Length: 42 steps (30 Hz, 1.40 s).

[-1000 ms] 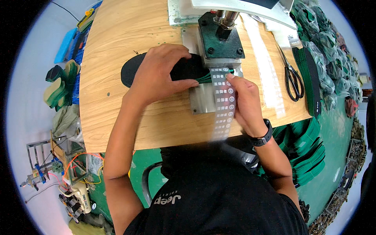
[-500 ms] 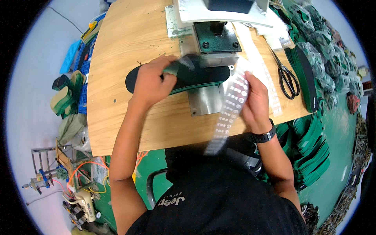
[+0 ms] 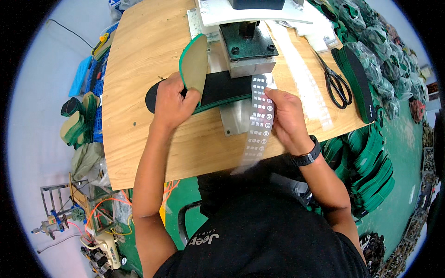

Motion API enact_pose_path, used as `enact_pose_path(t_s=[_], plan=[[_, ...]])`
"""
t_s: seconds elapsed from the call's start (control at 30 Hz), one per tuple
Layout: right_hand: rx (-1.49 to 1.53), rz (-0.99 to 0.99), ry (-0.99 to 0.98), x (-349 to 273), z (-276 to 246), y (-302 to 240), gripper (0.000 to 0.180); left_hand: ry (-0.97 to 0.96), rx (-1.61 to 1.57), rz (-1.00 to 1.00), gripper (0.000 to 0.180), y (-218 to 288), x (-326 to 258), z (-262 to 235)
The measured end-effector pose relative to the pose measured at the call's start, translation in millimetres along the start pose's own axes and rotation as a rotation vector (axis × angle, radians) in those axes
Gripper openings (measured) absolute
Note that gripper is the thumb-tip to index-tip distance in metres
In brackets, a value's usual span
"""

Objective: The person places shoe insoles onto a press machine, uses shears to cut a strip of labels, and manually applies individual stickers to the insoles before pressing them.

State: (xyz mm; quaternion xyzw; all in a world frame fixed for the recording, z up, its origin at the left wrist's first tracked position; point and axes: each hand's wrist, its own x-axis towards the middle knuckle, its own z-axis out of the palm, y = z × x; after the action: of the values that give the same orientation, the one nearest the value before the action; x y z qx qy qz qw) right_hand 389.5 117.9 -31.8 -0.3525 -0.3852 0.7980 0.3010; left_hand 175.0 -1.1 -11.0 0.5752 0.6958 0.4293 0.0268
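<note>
My left hand (image 3: 172, 103) is closed on a shoe insole (image 3: 194, 62), which stands tilted up with its tan side and green edge showing. Beneath that hand lies a stack of black insoles with green edges (image 3: 227, 88), its right end reaching under the metal block of a press (image 3: 251, 67). My right hand (image 3: 288, 116) pinches a clear strip of white printed transfer labels (image 3: 260, 113) between thumb and fingers. The strip's upper part lies over the stack's right end, and its lower part hangs toward the table's front edge.
Right of the press lie another label strip (image 3: 301, 69) and black-handled scissors (image 3: 340, 90). More insoles (image 3: 354, 85) line the table's right edge. Green insole piles (image 3: 364, 171) stand on the floor at right, with bagged bundles (image 3: 384, 65) beyond. A blue crate (image 3: 98, 99) sits at left.
My left hand has raised the insole from low over the stack to nearly upright. The label strip has moved left onto the stack's right end, with my right hand following slightly left.
</note>
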Motion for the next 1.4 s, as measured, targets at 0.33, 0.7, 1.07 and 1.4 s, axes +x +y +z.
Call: enact_pose_path(t_s=[0.33, 0.7, 1.07, 1.4], plan=[[-0.169, 0.056, -0.088, 0, 9, 2, 0.02, 0.035, 0.005, 0.036, 0.011, -1, 0, 4], [-0.161, 0.078, -0.059, 3, 11, -1, 0.018, 0.038, 0.061, 0.068, 0.008, -5, 1, 6], [-0.154, 0.042, -0.048, 4, 11, 3, 0.021, -0.095, 0.192, 0.062, 0.044, 10, 6, 7], [-0.019, -0.07, 0.058, -5, -6, -11, 0.015, -0.158, 0.175, 0.086, 0.049, 0, 4, 4]])
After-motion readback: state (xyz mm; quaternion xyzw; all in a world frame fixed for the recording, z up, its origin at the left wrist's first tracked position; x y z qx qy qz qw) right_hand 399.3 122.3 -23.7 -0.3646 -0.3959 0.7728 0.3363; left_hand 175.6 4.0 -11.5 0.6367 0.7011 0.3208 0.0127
